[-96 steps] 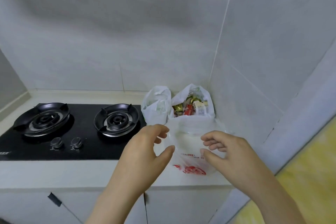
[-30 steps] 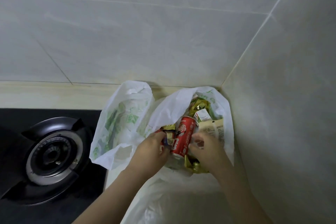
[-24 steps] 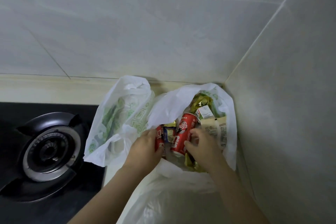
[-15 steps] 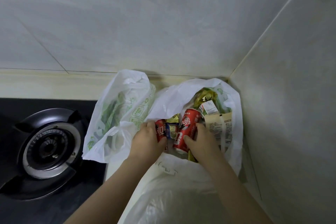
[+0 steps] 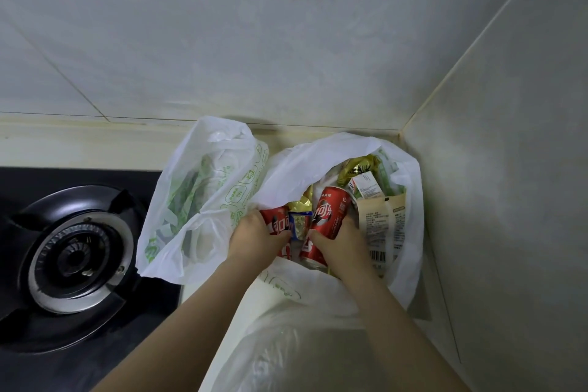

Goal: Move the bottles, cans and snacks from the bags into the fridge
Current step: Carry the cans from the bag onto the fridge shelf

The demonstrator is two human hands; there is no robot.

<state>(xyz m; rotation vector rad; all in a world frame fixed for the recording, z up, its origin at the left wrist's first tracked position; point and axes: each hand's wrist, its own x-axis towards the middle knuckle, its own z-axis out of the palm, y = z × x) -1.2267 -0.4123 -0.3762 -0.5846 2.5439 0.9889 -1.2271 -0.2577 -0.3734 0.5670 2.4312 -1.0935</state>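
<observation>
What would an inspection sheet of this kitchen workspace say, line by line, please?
Surface: pale counter in a tiled corner, bearing three plastic bags.
Job's things: open bag holds the left can and right can, both red, gold packets, beige packets and a small blue packet.
Clutter: green-printed bag beside it, third bag in front; contents unclear.
Hands: left hand grips the left can; right hand grips the right can.
Cables: nothing seen.
Surroundings: black gas hob at left, tiled walls behind and at right; no fridge in view.
</observation>
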